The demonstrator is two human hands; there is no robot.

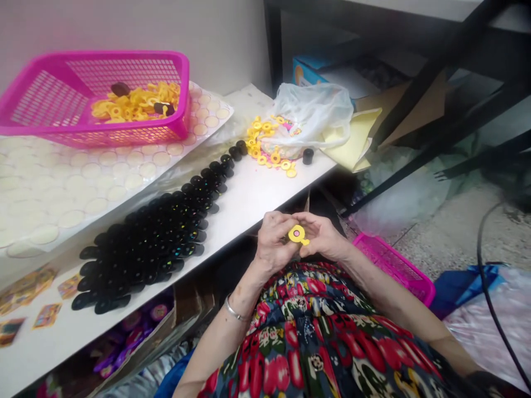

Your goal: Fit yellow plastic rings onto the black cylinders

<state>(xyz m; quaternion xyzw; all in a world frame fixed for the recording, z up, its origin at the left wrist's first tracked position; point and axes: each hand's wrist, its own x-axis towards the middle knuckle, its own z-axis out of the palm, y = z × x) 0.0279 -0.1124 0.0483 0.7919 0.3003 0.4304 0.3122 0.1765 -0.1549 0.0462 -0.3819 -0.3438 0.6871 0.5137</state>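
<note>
In front of my lap I hold a small yellow plastic ring piece [297,234] with a short knobbed tab and a pinkish centre. My left hand [271,243] is closed on its left side. The fingers of my right hand [326,239] curl behind and around the piece, with the thumb near its tab. Whatever lies behind it between my palms is hidden. On the white table [244,204] beyond my hands, similar yellow ring pieces [265,141] lie in a loose pile. A single black cylindrical part [307,156] stands right of that pile.
Many black parts [153,237] lie in packed rows along the table. A pink basket [91,132] holds yellow pieces on a sheet of round stickers [112,182]. A plastic bag [315,110] lies by the pile; another pink basket [398,271] sits low right. Dark metal bars [418,99] cross the right.
</note>
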